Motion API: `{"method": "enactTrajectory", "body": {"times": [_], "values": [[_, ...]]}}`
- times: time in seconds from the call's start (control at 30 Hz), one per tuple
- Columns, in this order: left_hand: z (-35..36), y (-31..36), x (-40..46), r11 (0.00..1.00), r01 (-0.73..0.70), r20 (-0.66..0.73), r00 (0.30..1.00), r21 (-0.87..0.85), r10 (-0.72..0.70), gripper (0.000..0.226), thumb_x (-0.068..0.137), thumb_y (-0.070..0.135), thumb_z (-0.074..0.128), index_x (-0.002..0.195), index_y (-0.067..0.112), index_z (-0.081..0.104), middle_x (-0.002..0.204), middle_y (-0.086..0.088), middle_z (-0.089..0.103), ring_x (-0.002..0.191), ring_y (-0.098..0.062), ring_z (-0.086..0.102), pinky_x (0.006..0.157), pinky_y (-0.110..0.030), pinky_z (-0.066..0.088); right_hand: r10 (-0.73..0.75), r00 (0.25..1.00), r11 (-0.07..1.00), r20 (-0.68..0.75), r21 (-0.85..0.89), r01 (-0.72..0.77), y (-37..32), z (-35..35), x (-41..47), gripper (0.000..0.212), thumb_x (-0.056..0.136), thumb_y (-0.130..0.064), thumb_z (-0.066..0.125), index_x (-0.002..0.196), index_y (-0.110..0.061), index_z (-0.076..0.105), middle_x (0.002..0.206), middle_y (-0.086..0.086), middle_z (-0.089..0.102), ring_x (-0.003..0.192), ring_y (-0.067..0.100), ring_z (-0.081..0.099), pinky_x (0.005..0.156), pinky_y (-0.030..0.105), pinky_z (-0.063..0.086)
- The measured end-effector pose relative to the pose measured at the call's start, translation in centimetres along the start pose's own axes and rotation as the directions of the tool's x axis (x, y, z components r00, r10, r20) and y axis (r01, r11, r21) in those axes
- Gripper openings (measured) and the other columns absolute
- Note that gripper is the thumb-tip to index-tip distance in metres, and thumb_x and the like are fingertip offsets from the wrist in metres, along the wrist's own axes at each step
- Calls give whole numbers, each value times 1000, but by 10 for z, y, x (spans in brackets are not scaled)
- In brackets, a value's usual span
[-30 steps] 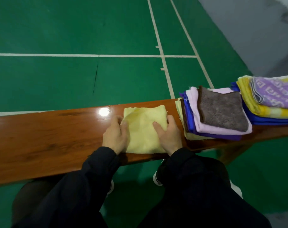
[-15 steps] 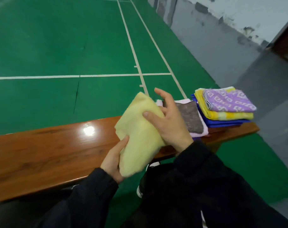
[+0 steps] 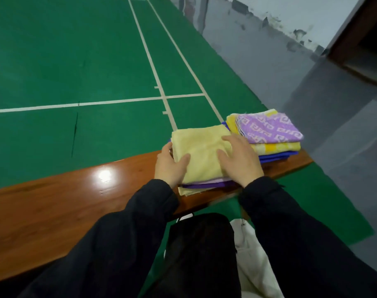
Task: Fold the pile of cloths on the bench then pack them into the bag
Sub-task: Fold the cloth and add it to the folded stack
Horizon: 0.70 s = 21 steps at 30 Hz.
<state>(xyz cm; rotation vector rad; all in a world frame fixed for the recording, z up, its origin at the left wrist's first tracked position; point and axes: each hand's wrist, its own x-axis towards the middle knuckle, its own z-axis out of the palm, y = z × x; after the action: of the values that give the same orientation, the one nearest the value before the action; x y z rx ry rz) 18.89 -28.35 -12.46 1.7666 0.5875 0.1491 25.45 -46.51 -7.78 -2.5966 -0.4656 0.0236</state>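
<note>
No readable text, label or number shows anywhere.

Single head view, angled forward-down, close over bench (image 3: 54, 211)

Folded pale-yellow cloth (image 3: 201, 150) flat atop near stack (image 3: 204, 183) on bench (image 3: 75, 203) — 2nd folded stack (image 3: 269, 134) just beside, rt end
</note>
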Motion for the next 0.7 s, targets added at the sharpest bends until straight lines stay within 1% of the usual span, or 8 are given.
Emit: {"method": "enactTrajectory", "body": {"times": [0.1, 0.17, 0.23, 0.3, 0.47, 0.53, 0.6, 0.7], "values": [[5, -19, 10, 995, 66, 15, 998, -70, -65, 99, 70, 59, 74, 152, 25, 29, 147, -5, 46, 128, -24, 52, 104, -48, 49, -15, 999, 1000, 30, -15, 15, 10, 16, -12, 38, 101, -39, 54, 131, -19, 63, 137, 0, 59, 130, 20, 51, 106, 35, 40], [6, -24, 16, 961, 199, 72, 979, -190, -189, 117, 59, 71, 79, 153, 29, 24, 149, -4, 45, 131, -25, 52, 105, -50, 48, 41, 997, 994, -62, 100, -34, 14, 24, -22, 35, 101, -40, 55, 126, -18, 65, 132, -1, 62, 125, 18, 53, 105, 36, 42], [7, -25, 22, 858, 372, 210, 926, -353, -315, 106, 62, 62, 87, 145, 23, 32, 138, -4, 58, 118, -24, 63, 97, -48, 54, 152, 974, 965, -166, 238, -110, 18, 30, -28, 33, 100, -42, 58, 120, -17, 67, 124, -2, 63, 119, 18, 56, 103, 36, 43], [10, -24, 23, 766, 489, 354, 864, -418, -359, 113, 55, 58, 93, 146, 18, 38, 127, -4, 67, 106, -25, 71, 90, -46, 59, 302, 935, 908, -187, 356, -222, 23, 38, -33, 33, 99, -45, 60, 115, -18, 68, 122, -1, 63, 117, 18, 57, 101, 35, 43], [24, -20, 26, 819, 454, 284, 885, -351, -369, 122, 56, 44, 97, 151, 17, 24, 131, -5, 60, 109, -26, 65, 95, -46, 55, 621, 783, 596, -40, 673, -438, 32, 54, -32, 19, 92, -38, 72, 101, -21, 68, 115, 2, 68, 110, 24, 61, 86, 31, 44], [26, -21, 26, 863, 435, 200, 897, -256, -393, 128, 64, 42, 93, 155, 12, 9, 144, -6, 46, 119, -27, 55, 96, -41, 49, 628, 778, 557, 5, 695, -454, 34, 56, -29, 28, 90, -36, 74, 109, -20, 63, 118, 1, 62, 110, 23, 57, 86, 31, 41], [27, -24, 28, 862, 446, 156, 894, -241, -419, 129, 71, 41, 89, 157, 9, -2, 152, -9, 35, 127, -30, 48, 92, -39, 44, 588, 808, 601, 22, 656, -455, 35, 56, -27, 42, 88, -37, 76, 121, -20, 55, 124, 1, 57, 111, 22, 55, 89, 34, 43], [23, -25, 26, 768, 525, 267, 850, -368, -454, 131, 56, 47, 95, 156, 16, 17, 141, -8, 53, 114, -31, 62, 92, -46, 55, 489, 871, 676, 45, 612, -411, 39, 54, -27, 55, 89, -32, 73, 139, -22, 53, 128, -1, 62, 114, 21, 58, 100, 38, 47]]}}
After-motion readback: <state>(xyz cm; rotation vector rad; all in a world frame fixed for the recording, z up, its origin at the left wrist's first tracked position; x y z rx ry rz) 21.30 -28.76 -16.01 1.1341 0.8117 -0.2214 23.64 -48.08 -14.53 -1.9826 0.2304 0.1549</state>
